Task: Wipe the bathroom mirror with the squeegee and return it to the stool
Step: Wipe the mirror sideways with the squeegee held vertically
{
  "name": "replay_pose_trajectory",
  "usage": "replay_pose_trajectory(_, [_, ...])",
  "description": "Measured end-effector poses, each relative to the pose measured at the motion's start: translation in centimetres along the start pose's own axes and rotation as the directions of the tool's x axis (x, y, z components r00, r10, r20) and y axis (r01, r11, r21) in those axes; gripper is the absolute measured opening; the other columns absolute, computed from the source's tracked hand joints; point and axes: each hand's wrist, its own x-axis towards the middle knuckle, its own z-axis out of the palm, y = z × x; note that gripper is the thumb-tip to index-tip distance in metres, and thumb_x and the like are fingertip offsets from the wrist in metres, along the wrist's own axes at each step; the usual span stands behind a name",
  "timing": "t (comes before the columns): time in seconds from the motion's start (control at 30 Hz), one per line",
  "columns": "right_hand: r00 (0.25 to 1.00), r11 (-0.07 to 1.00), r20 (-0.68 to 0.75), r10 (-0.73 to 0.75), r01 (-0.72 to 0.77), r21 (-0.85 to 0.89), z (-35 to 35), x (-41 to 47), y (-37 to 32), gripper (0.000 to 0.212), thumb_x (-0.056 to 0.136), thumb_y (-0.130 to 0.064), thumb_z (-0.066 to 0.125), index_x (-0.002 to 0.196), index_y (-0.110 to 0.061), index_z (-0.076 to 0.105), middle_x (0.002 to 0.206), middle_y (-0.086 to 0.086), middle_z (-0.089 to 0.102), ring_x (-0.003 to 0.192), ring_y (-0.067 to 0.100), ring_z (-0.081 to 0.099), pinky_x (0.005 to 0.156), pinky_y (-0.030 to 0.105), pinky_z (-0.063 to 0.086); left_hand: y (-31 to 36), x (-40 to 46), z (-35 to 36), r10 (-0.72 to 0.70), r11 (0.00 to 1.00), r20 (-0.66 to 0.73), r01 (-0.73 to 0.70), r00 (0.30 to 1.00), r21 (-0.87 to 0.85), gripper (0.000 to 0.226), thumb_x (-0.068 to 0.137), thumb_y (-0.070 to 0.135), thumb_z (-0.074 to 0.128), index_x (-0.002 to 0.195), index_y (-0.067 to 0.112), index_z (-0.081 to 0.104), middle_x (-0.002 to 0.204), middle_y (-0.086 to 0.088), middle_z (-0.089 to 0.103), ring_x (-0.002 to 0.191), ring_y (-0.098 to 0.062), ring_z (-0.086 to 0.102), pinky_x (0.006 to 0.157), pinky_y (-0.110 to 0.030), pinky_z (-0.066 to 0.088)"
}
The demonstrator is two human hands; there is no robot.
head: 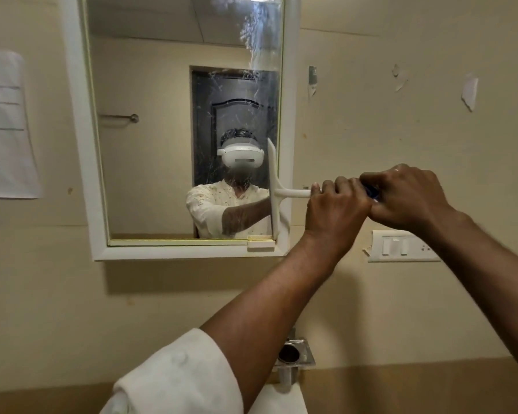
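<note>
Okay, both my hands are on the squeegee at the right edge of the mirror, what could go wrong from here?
1. The white plastic squeegee has its blade upright against the right edge of the white-framed mirror; it may catch on the frame.
2. Smears remain on the glass above the blade, so that strip could get missed.
3. Left hand and right hand crowd the handle end, so the blade might tilt and streak.

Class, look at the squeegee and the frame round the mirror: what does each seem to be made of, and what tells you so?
Squeegee: probably moulded plastic, matt white, head and handle looking like one smooth piece; a blue grip end shows between the hands. Mirror frame: likely white plastic or painted wood, smooth with a slight sheen; the look leaves it open.
</note>
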Motion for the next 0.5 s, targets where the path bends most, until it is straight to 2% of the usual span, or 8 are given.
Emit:
replay_pose_trajectory(0.07, [1.000,1.000,-0.028,0.005,-0.006,-0.027,-0.4,-0.4,-0.4,0.019,0.071,-0.031,0.044,0.061,-0.020,0.056,0.046,0.001,0.050,0.043,0.027,0.042,0.049,0.020,0.024,-0.1,-0.3,-0.3,0.012,1.000,0.003,-0.012,1.000,-0.010,0.026,0.088,-0.003,0.048,0.114,-0.001,0.051,0.103,-0.018,0.062,0.096,-0.036,0.061,0.092,-0.051,0.047])
replay_pose_trajectory(0.2, [0.996,1.000,-0.086,0.003,-0.005,-0.025,-0.3,-1.1,-1.1,0.028,0.076,-0.036,0.040,0.062,-0.020,0.059,0.046,0.000,0.054,0.043,0.023,0.042,0.048,0.020,0.029,-0.7,-1.1,-1.0,0.045,0.999,-0.001,-0.045,0.999,0.010,0.024,0.091,0.000,0.044,0.114,0.001,0.051,0.104,-0.016,0.062,0.096,-0.035,0.060,0.089,-0.049,0.048])
replay_pose_trajectory(0.3, [0.993,0.997,-0.116,0.030,-0.021,0.079,0.2,-1.3,-2.5,0.035,0.074,-0.039,0.033,0.063,-0.020,0.061,0.044,-0.002,0.053,0.040,0.022,0.043,0.047,0.016,0.025,-1.8,-2.0,-2.0,0.048,0.996,0.007,-0.048,0.999,0.071,0.023,0.089,0.000,0.049,0.111,0.000,0.054,0.101,-0.017,0.064,0.094,-0.036,0.062,0.088,-0.051,0.049])
replay_pose_trajectory(0.43, [0.987,0.978,-0.152,0.056,-0.023,0.209,1.8,-0.6,-6.6,0.034,0.072,-0.037,0.035,0.062,-0.018,0.062,0.045,-0.001,0.055,0.039,0.023,0.040,0.047,0.015,0.019,-4.8,-3.6,-3.2,-0.004,0.990,0.035,-0.001,0.999,0.139,0.024,0.088,0.001,0.051,0.111,0.001,0.057,0.102,-0.017,0.066,0.097,-0.036,0.063,0.095,-0.054,0.046])
replay_pose_trajectory(0.5, [0.986,0.970,-0.162,0.032,0.008,0.242,2.7,0.2,-9.3,0.033,0.073,-0.038,0.036,0.064,-0.019,0.062,0.048,0.001,0.059,0.040,0.026,0.046,0.047,0.016,0.020,-7.2,-4.7,-3.6,-0.043,0.983,0.054,0.033,0.998,0.179,0.025,0.088,0.003,0.052,0.113,0.002,0.057,0.107,-0.017,0.066,0.102,-0.036,0.063,0.097,-0.054,0.046])
